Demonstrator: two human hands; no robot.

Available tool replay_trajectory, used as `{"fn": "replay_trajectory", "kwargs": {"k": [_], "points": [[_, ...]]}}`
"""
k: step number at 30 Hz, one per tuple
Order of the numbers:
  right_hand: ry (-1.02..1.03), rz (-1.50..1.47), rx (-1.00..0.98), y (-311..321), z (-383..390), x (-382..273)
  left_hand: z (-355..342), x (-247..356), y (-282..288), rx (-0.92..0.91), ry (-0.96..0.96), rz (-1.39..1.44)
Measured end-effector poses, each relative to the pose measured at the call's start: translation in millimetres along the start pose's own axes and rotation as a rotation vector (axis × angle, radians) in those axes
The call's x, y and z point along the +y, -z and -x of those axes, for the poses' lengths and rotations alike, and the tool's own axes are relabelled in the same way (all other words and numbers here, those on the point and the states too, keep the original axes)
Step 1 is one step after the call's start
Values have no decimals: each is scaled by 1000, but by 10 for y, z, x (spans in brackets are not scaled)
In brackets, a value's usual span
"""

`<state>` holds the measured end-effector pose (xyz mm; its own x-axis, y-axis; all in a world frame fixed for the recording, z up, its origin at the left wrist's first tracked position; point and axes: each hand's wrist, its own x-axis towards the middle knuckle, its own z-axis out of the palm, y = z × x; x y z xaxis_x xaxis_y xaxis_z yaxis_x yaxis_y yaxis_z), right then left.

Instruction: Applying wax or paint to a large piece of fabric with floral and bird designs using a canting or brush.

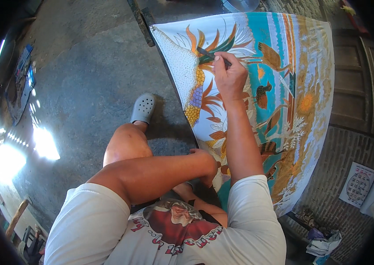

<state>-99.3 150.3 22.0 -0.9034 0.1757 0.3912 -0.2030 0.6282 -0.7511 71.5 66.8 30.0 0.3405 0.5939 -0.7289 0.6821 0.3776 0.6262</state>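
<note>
At the left, a grey clog with round vent holes rests on a concrete floor, worn on the person's foot. Right of it, the left hand lies at the near left border of a large painted cloth, its fingers loosely curled downward; whether they pinch the fabric cannot be told.

The cloth spreads from the centre to the right. Its left border slants from far left to near right, and the painted bands run lengthwise between the far edge and the person. The near end is partly hidden by the right arm, so its longer side is uncertain. Along the left border are a white speckled patch and a cluster of yellow and purple cobble shapes.

Just inside that border, the right hand is closed around a dark, flat-tipped brush. The brush's long axis is diagonal, tip pointing far left, at a dark green leaf.

Colouring seems well advanced: teal, orange and ochre bands, brown birds and an orange sun shape look filled. White leaves and background around the brush are probably what remains, though some may be meant to stay white.

At far right is a brick wall.
</note>
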Motion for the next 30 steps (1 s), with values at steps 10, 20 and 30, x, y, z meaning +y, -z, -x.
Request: {"fn": "replay_trajectory", "kwargs": {"k": [10,20,30], "points": [[-15,-22,-27,38,107,81,-66,10,-20,49,5,5],[65,-84,91,85,-172,-49,-101,-18,14,-22,-2,-1],[122,129,-62,76,-151,42,-35,12,-1,5,13,5]]}}
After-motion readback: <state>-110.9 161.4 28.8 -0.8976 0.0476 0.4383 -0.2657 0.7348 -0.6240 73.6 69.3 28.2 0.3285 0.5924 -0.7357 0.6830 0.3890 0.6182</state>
